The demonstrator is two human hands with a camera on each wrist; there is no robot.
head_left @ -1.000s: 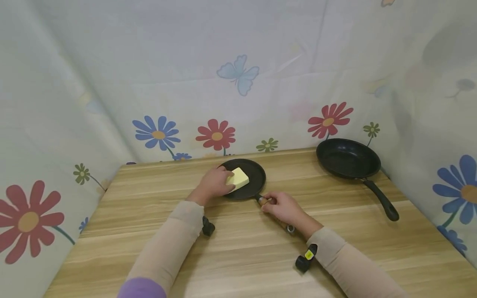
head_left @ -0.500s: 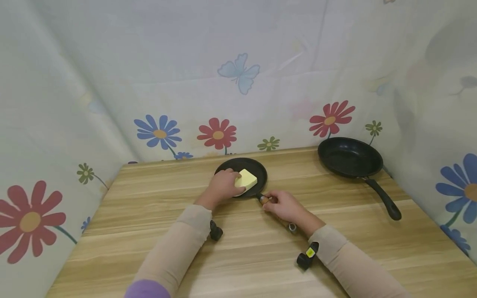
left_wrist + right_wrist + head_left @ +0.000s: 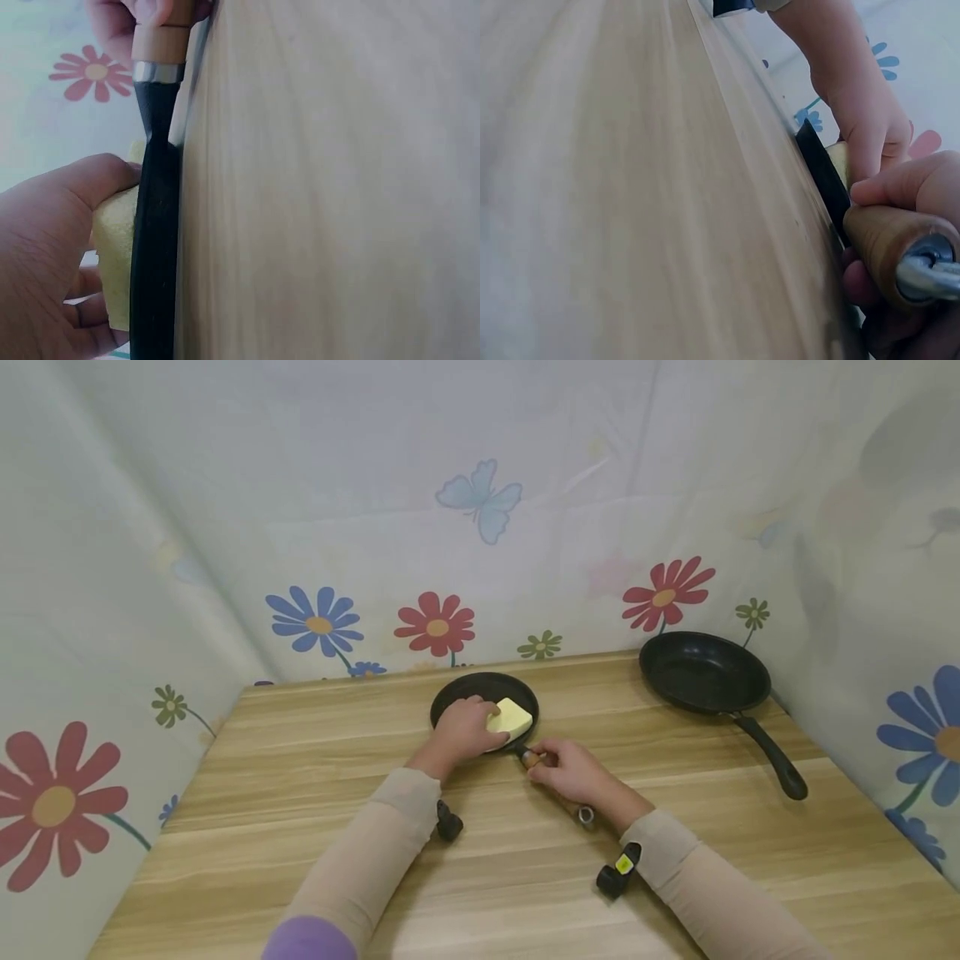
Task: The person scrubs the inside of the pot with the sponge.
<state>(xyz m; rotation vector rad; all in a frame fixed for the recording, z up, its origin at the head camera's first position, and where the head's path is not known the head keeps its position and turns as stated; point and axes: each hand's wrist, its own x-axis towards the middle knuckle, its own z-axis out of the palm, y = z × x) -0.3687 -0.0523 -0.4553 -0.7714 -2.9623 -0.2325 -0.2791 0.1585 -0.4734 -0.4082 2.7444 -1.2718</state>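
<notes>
My left hand (image 3: 462, 728) holds a pale yellow sponge (image 3: 513, 716) between thumb and fingers. The sponge lies inside a small black flat pan (image 3: 452, 691), toward the right side of its surface. In the left wrist view the sponge (image 3: 116, 247) sits against the pan's inside, its lower edge hidden behind the black rim (image 3: 156, 247). My right hand (image 3: 573, 771) grips the pan's wooden handle (image 3: 881, 232), which ends in a metal hanging ring (image 3: 930, 277). The fingers of the right hand are partly hidden under the handle in the right wrist view.
A larger, deeper black frying pan (image 3: 703, 675) stands at the back right of the wooden table (image 3: 315, 735), its black handle (image 3: 772, 758) pointing toward the front right. Flower-printed cloth (image 3: 360, 543) hangs directly behind and beside the table.
My left hand has slid the sponge rightward across the pan, from near its middle to its right side. The right hand keeps its grip on the handle, and the pan stays in place.
</notes>
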